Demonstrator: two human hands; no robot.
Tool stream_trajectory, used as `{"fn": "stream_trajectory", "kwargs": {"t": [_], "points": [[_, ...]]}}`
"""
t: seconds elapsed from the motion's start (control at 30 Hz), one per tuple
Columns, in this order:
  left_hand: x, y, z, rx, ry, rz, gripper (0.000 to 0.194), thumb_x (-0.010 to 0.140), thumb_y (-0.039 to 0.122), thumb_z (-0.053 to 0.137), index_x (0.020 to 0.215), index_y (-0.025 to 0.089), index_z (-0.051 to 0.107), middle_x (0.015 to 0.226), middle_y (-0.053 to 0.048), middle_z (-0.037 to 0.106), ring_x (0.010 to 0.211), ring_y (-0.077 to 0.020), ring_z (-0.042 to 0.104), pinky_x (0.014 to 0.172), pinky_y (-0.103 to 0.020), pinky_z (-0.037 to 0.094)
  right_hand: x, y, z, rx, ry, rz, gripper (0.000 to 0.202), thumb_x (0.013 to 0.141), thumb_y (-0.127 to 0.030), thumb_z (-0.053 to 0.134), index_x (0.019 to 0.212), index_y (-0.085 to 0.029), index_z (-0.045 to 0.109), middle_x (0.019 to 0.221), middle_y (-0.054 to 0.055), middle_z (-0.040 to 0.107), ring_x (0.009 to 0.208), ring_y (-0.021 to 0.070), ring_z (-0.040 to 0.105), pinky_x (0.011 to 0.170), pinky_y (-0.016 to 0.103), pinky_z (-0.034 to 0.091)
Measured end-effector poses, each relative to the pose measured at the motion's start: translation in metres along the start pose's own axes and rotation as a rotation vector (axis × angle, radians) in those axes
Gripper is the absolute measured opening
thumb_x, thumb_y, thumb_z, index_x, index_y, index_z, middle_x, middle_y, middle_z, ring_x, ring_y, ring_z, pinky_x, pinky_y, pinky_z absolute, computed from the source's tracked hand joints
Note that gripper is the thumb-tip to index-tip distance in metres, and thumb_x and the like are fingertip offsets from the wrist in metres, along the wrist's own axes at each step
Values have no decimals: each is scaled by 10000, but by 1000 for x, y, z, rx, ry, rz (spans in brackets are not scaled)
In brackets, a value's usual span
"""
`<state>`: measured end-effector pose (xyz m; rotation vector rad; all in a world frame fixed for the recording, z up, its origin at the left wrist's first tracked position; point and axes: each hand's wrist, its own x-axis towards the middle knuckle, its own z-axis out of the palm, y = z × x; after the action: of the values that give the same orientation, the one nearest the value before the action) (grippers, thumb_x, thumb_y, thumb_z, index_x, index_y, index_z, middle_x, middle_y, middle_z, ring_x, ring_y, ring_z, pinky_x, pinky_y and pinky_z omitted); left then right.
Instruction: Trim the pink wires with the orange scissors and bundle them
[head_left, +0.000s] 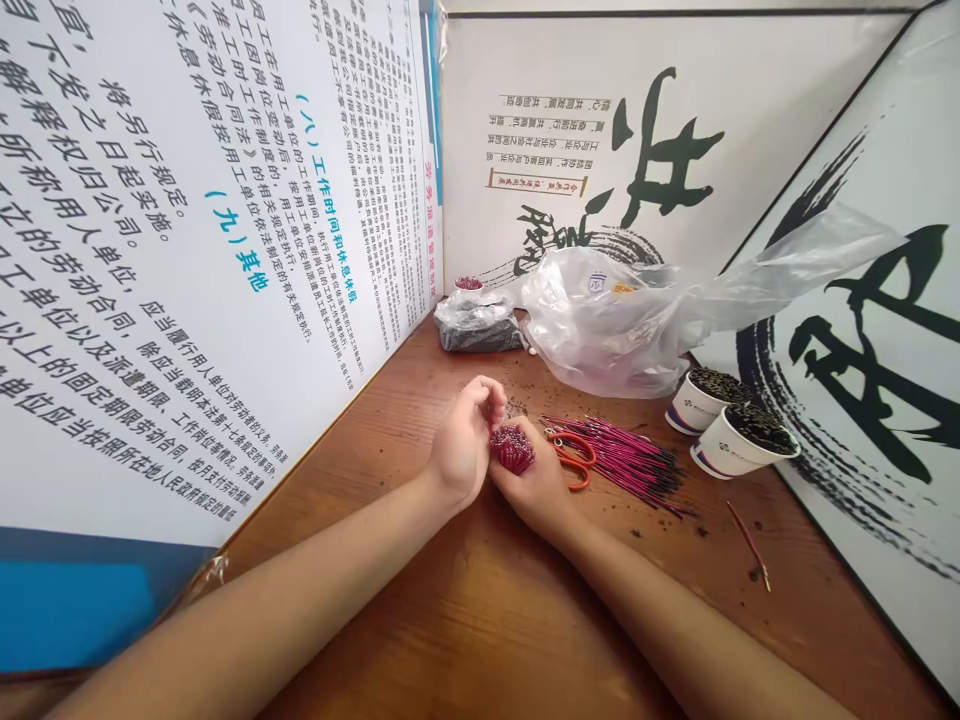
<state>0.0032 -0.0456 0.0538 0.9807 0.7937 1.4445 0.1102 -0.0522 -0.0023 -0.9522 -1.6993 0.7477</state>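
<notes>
My right hand (pixel 536 485) is wrapped round a bundle of thin dark-red sticks (pixel 513 448), whose ends face up toward me. My left hand (pixel 463 440) is cupped against the left side of the bundle, its fingers curled and partly hidden behind it; whether it grips anything does not show. Just right of my right hand lie orange-handled scissors (pixel 576 462), partly covered by that hand. Beside them a loose pile of magenta sticks with black ends (pixel 626 455) is spread on the wooden table (pixel 480 620).
Two paper cups (pixel 709 445) of dark granules stand at the right, near a single reddish stick (pixel 748 545). Behind are a clear plastic bag (pixel 607 330), a dark wrapped package (pixel 480 325) and a small container of red sticks (pixel 469 284). Printed panels (pixel 555 60) surround the table.
</notes>
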Motion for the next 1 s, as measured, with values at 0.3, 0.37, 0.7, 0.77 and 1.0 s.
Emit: {"fn": "stream_trajectory", "kwargs": {"t": [0.3,0.37,0.7,0.77,1.0], "points": [[11,2,-5,291,-230,186,171,745,124,413,596,179,478,626,-2,481,658,-139,451,673,-276,401,4,-9,1,237,161,177,126,776,-259,628,838,-206,532,745,-7,580,664,149,542,634,290,476],[11,7,-5,325,-273,186,154,748,126,420,658,173,536,696,-16,561,725,-154,517,726,-288,436,6,-11,1,289,166,219,135,780,-280,634,819,-205,528,724,-10,583,648,148,553,624,292,489],[5,-8,-9,384,-398,201,154,807,115,414,759,175,547,813,-27,592,957,-200,605,898,-339,458,6,-4,1,376,125,260,194,684,-227,674,808,-197,529,761,-2,604,710,167,578,636,289,498],[5,-10,-10,428,-407,238,162,826,117,399,775,178,541,838,-29,584,942,-194,596,902,-343,456,6,-4,2,384,95,256,207,681,-208,675,836,-196,539,785,-1,612,730,168,585,659,289,505],[8,-11,-11,601,-405,415,194,827,105,385,865,165,565,930,-58,564,917,-186,541,864,-327,440,4,-3,3,339,41,142,322,667,-128,693,947,-199,550,956,33,663,846,188,609,752,300,519]]}}
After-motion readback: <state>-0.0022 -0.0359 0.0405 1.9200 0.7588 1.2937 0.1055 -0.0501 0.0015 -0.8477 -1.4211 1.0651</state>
